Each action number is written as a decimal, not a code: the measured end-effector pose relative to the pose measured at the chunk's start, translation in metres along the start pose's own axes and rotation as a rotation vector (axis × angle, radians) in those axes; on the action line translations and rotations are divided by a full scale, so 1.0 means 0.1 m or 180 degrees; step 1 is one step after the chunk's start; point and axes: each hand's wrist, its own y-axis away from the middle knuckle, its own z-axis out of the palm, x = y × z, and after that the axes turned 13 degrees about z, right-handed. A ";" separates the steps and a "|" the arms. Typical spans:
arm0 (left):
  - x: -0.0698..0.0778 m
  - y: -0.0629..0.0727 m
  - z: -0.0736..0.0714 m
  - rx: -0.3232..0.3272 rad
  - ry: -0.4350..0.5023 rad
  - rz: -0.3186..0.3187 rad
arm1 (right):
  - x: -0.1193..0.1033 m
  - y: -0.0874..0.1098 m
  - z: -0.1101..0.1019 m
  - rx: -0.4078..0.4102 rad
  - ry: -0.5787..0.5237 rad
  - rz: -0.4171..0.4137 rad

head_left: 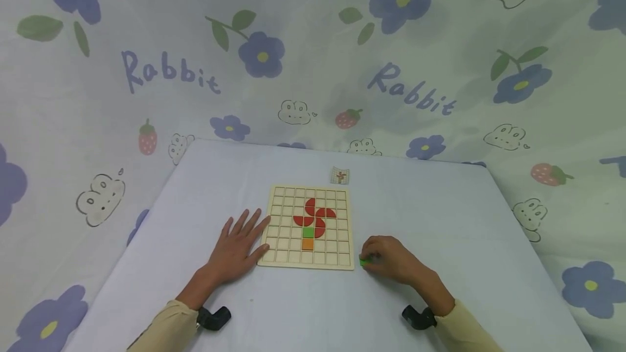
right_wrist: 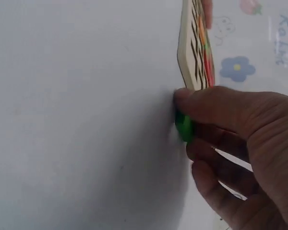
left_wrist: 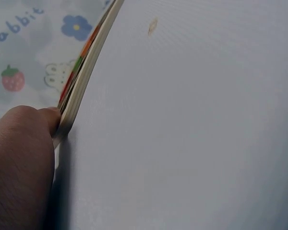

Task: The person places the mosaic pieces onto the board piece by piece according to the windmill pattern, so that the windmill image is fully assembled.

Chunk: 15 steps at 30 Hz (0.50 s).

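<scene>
A wooden grid board (head_left: 286, 257) lies on the table, with red rounded pieces (head_left: 320, 227), a green square (head_left: 308, 232) and an orange square (head_left: 307, 244) set in its cells. My left hand (head_left: 237, 249) is spread flat at the board's left side, its fingertips touching the edge; in the left wrist view the thumb (left_wrist: 24, 129) meets the board's rim. Just off the board's lower right corner, my right hand (head_left: 391, 259) pinches a small green piece (right_wrist: 184, 128) between thumb and fingers. The fingers partly cover that piece, so its full shape is hidden.
Behind the board lies a small pattern card (head_left: 339, 175) showing a red pinwheel figure on a grid. White cloth covers the table (head_left: 440, 205). A printed curtain (head_left: 303, 86) hangs behind it. Each wrist wears a black camera (head_left: 213, 318).
</scene>
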 end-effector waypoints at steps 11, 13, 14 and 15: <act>0.02 -0.03 -0.02 -0.0088 -0.0036 -0.0012 | -0.01 -0.16 0.06 0.0856 0.0359 -0.0249; 0.02 -0.03 -0.02 -0.0101 -0.0051 -0.0019 | -0.05 -0.21 0.09 0.0886 0.0241 -0.0291; 0.02 -0.02 -0.03 -0.0095 -0.0048 -0.0025 | -0.08 -0.24 0.10 0.0888 0.0152 -0.0325; 0.02 -0.02 -0.03 -0.0098 -0.0052 -0.0032 | -0.12 -0.26 0.11 0.0887 0.0075 -0.0367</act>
